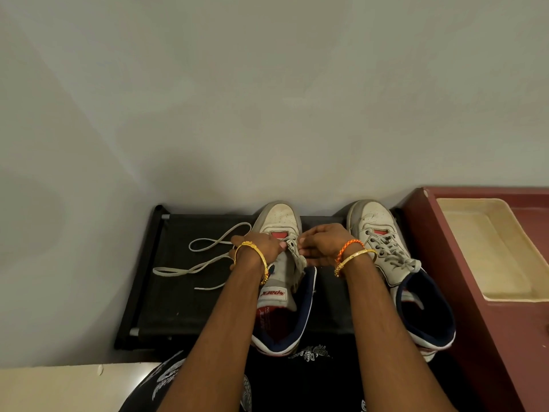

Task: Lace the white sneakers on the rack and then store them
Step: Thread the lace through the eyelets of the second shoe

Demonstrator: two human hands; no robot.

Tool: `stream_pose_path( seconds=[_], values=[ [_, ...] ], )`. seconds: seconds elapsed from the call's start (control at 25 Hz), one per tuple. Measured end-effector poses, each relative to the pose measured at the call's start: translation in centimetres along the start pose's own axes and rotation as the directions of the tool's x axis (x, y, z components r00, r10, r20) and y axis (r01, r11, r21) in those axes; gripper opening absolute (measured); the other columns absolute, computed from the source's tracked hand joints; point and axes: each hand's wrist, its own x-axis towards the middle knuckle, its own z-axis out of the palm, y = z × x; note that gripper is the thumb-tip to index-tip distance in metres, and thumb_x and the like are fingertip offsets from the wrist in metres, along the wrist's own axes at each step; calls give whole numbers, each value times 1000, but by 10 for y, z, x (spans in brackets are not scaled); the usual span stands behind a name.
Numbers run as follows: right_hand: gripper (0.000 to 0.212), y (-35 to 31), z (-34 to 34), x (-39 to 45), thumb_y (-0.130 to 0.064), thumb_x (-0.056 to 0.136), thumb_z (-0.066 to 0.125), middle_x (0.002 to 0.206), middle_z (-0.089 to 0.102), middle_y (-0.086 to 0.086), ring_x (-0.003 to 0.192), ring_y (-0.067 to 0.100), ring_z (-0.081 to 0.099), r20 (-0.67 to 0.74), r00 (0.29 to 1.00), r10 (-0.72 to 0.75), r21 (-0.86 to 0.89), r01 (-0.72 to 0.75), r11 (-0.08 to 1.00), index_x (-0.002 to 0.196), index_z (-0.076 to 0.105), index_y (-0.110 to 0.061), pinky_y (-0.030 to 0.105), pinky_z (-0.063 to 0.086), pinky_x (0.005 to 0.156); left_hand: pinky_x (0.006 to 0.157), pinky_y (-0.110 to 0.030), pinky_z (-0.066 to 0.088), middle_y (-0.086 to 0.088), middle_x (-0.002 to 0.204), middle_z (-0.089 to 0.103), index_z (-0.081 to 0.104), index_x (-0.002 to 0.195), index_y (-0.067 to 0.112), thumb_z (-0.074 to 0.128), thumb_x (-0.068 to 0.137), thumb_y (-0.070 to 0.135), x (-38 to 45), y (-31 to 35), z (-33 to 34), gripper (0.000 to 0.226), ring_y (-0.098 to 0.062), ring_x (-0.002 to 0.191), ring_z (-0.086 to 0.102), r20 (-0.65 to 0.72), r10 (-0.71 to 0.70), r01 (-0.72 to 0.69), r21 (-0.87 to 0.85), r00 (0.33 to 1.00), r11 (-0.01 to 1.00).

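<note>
Two white sneakers with navy collars stand on the black rack (178, 307), toes toward the wall. The left sneaker (280, 215) has its tongue pulled up and a loose grey lace (205, 257) trailing left across the rack. My left hand (261, 248) pinches the lace at the left row of eyelets near the toe. Fingers of my right hand (322, 242) are curled at the right eyelet flap of the same shoe, gripping it. The right sneaker (383, 242) is fully laced.
A grey wall rises right behind the rack. A maroon cabinet (481, 292) with a cream tray (487, 251) on top stands at the right, close to the right sneaker. A cream floor strip (65, 388) lies at the lower left.
</note>
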Motion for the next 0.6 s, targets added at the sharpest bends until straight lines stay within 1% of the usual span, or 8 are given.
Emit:
stream_pose_path(
  seconds=[0.08, 0.12, 0.2, 0.28, 0.36, 0.4, 0.48, 0.6],
  values=[
    [14, 0, -2, 0, 3, 89, 57, 73, 57, 10, 62, 15, 55, 27, 1000, -15, 19, 15, 1000, 103, 62, 6, 21, 52, 41, 97, -37, 34, -7, 142, 45, 44, 139, 18, 30, 96, 55, -1, -4, 0, 58, -24, 122, 46, -45, 9, -8, 39, 999, 999],
    [14, 1, -3, 0, 0, 88, 61, 75, 58, 9, 64, 14, 55, 54, 998, -35, -7, 36, 999, 101, 63, 4, 20, 53, 43, 100, -38, 33, -6, 143, 44, 42, 140, 19, 28, 95, 57, 4, -6, 1, 61, -26, 126, 43, -36, 17, -16, 18, 999, 1000],
    [21, 1, -2, 0, -11, 80, 73, 82, 61, 7, 73, 14, 57, 86, 993, -80, -201, 96, 975, 96, 64, 0, 21, 54, 51, 97, -32, 38, -9, 138, 49, 45, 138, 13, 41, 93, 55, 3, -6, 1, 62, -26, 122, 48, 60, 43, -41, -33, 997, 999],
    [34, 3, 8, 4, -20, 72, 80, 93, 66, 9, 82, 18, 61, 19, 986, -166, -437, 158, 885, 97, 66, -1, 25, 54, 63, 90, -30, 43, -15, 129, 56, 54, 128, 3, 59, 90, 31, 3, -8, 1, 47, -29, 118, 54, 7, 18, -16, -228, 1000, 973],
    [41, 5, 16, 8, -24, 71, 81, 101, 68, 12, 91, 23, 64, -92, 962, -256, -551, 165, 818, 102, 67, -1, 27, 51, 70, 85, -28, 44, -15, 125, 60, 60, 120, 1, 65, 86, 17, 1, -7, 2, 39, -30, 117, 56, -13, -20, 14, -359, 1000, 933],
    [39, 5, 18, 10, -22, 73, 79, 100, 68, 14, 92, 25, 64, -119, 956, -270, -551, 163, 819, 103, 68, 0, 26, 49, 70, 84, -27, 43, -15, 124, 60, 61, 120, 1, 66, 85, 18, -3, -5, 0, 38, -29, 116, 56, -37, -23, 8, -365, 999, 931],
    [25, 6, 13, 14, -9, 78, 70, 90, 67, 18, 78, 25, 61, -123, 961, -248, -456, 167, 874, 97, 69, 6, 31, 50, 68, 86, -27, 43, -13, 125, 59, 59, 123, 3, 66, 85, 24, 2, -7, 2, 44, -28, 117, 55, -30, -5, -5, -341, 1000, 940],
    [16, 7, -1, 14, 4, 77, 63, 74, 64, 17, 69, 25, 56, -114, 984, -135, -283, 98, 954, 90, 70, 12, 42, 54, 76, 92, -29, 41, -11, 134, 52, 47, 134, 5, 64, 84, 41, 7, -7, 6, 64, -26, 120, 51, 17, 0, 4, -232, 1000, 973]
  ],
)
